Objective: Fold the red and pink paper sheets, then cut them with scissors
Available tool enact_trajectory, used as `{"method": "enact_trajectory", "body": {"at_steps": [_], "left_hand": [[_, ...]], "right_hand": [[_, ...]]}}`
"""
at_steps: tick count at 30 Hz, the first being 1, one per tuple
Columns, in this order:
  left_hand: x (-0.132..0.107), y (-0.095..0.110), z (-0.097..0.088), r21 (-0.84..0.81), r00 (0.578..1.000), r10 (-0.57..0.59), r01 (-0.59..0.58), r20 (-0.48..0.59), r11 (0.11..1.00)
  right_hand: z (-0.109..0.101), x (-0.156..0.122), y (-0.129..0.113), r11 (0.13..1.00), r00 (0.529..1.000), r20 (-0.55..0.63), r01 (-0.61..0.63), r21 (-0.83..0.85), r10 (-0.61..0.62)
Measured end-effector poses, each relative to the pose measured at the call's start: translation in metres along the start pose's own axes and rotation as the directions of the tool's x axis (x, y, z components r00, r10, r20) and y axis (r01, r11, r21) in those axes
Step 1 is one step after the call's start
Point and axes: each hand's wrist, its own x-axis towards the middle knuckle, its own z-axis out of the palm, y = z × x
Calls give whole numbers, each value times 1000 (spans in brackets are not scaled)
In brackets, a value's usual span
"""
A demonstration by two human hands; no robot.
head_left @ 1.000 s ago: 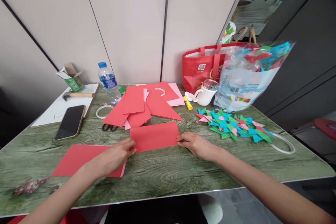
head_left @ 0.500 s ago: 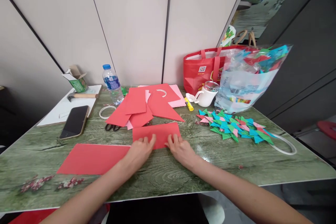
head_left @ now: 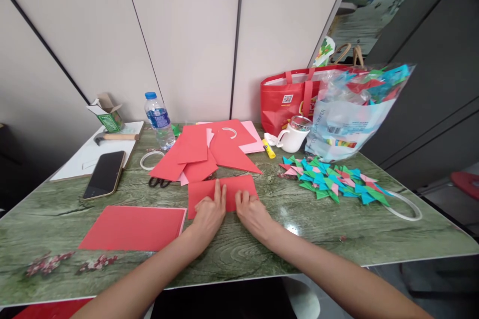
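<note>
A red sheet of paper [head_left: 200, 192], apparently folded, lies on the table in front of me. My left hand [head_left: 210, 212] rests on its middle, with two fingers stretched out flat toward the far edge and the others curled. At the near edge, toward the right, my right hand [head_left: 254, 214] presses the paper down with its fingers bent and drawn together; its thumb is hidden. Left of my left hand lies a neat stack of red paper [head_left: 132, 228] with a pale pink edge showing.
Loose red sheets [head_left: 192, 144] lie beyond my hands, partly over black scissors [head_left: 159, 182]. To the left are a phone [head_left: 105, 174], a tape roll [head_left: 151, 160], a water bottle [head_left: 159, 122] and a hammer [head_left: 118, 136]. Rightward stand a white mug [head_left: 294, 137] and folded paper pieces [head_left: 333, 179].
My left hand has shifted right and farther up the paper, and two of its fingers have straightened. The right hand stays at nearly the same spot, its fingers closer together.
</note>
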Motion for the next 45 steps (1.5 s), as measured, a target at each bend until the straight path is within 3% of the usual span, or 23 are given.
{"method": "enact_trajectory", "body": {"at_steps": [7, 12, 17, 22, 31, 45], "left_hand": [[3, -8, -1, -73, 990, 41, -31, 133, 997], [4, -9, 8, -123, 995, 39, -28, 88, 992], [4, -13, 12, -204, 998, -4, 17, 64, 979], [4, -20, 10, -232, 997, 35, -17, 74, 973], [6, -22, 10, -243, 990, 78, -48, 115, 969], [5, -22, 7, -232, 987, -36, 71, 154, 970]], "right_hand": [[-5, 23, -15, 994, 977, 181, -103, -42, 109], [-13, 37, -25, 968, 922, 305, -251, 1, 239], [-13, 50, -26, 951, 881, 390, -306, 42, 266], [-5, 50, -15, 958, 895, 388, -273, 87, 219], [14, 36, 38, 952, 902, 359, -290, 93, 240], [26, 35, 39, 959, 924, 304, -270, 82, 234]]}}
